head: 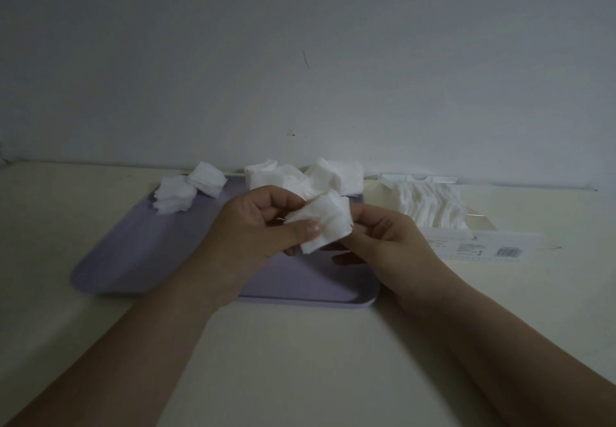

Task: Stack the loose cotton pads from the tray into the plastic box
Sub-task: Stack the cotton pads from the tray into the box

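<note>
The left hand (253,226) pinches a small bundle of cotton pads (321,223), its thumb flat on the near face and its fingers curled behind. The right hand (390,239) curls round the bundle's right edge and underside (its fingertips are hidden behind the cotton). The bundle hangs in the air over the lavender tray (160,253), and its edges are fanned rather than squared.

That fanning looks like the main risk. The pads are soft and slippery against each other, so if either pinch eased, an outer pad could probably slide out and drop onto the tray below. If the bundle went in unsquared, its splayed corners might catch on the box wall or crumple against what is already inside.

To the right of the grip and near it, the clear plastic box (483,226) lies open on the table (300,360), with a row of stacked pads (426,206) in it. How much room remains cannot be told. Just beyond the grip sits a heap of loose pads (300,176), close enough for a knuckle to brush. 2 smaller piles (175,196) lie well to the left. The wall (300,59) stands right behind the tray's far edge, so the open room is on the near side.
</note>
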Motion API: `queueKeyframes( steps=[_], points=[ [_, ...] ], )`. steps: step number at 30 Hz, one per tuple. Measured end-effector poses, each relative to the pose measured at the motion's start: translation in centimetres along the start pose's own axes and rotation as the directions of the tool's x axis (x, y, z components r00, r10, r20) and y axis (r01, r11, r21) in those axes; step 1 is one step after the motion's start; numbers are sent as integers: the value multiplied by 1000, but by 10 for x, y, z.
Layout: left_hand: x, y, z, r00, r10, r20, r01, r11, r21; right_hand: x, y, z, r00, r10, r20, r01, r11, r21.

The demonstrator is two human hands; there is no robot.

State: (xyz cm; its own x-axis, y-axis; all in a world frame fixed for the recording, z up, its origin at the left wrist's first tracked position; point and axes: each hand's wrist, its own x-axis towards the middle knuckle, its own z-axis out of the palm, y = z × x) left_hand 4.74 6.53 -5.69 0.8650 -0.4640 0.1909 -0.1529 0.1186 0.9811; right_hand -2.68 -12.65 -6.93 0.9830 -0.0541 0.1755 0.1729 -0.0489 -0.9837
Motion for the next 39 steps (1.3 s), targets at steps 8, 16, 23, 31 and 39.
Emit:
queueKeyframes(
  steps=[8,16,23,31,39],
  points=[
    [-4,3,4,998,-63,-30,66,992,110,0,-5,-2,996,86,7,-86,989,117],
    [-4,6,0,1000,-8,7,8,998,65,3,-3,0,985,136,-105,-118,980,162],
    [-4,6,-1,998,1,59,-6,995,97,3,-2,-1,989,110,-99,-93,983,157],
    [0,-2,-2,997,74,-8,-67,937,343,0,1,-1,998,-33,50,29,996,88],
    [-1,-6,-3,994,93,62,-112,838,534,-1,6,0,970,-240,26,221,838,-499]
  ],
)
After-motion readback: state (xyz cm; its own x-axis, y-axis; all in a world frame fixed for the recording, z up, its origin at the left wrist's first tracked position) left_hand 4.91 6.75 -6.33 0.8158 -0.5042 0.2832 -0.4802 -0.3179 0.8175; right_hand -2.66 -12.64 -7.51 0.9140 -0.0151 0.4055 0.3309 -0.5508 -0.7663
